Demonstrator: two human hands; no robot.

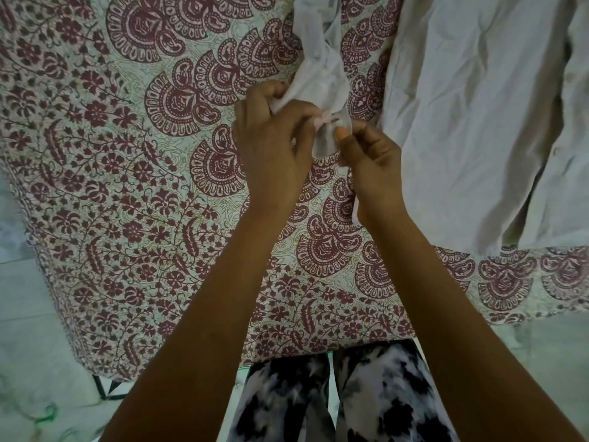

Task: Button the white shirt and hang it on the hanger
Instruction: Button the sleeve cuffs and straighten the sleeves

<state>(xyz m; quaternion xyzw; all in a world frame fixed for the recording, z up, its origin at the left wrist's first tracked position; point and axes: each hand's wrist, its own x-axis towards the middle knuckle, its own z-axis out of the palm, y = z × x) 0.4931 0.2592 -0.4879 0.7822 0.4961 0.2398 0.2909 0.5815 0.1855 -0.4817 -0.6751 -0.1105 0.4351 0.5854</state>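
The white shirt [471, 116] lies spread over the right part of a bed, its body wrinkled. One sleeve [322, 65] stretches left from it and is lifted above the bedspread. My left hand [274, 145] grips the sleeve's cuff end with curled fingers. My right hand [369, 157] pinches the opposite cuff edge between thumb and fingers. A small button [325, 120] shows between the two thumbs. No hanger is in view.
A bedspread [134, 193] with a maroon floral and paisley print covers the bed. Its front edge runs just ahead of my legs in black-and-white patterned trousers [338, 400]. Pale floor [28, 346] shows at the left and lower right.
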